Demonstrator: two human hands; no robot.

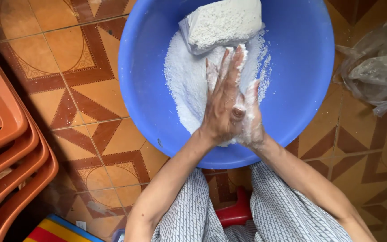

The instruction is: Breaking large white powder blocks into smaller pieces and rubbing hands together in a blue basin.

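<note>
Pressed palm to palm, the left hand (222, 105) and right hand (250, 117) rubbed white crumbly powder (189, 85) between them above the blue basin (301, 80), gripping nothing solid. A pale block (222, 22) lay at the basin's far side. Crumbs could scatter over the basin's rim onto the tiled floor (81, 89) if rubbed hard.
</note>
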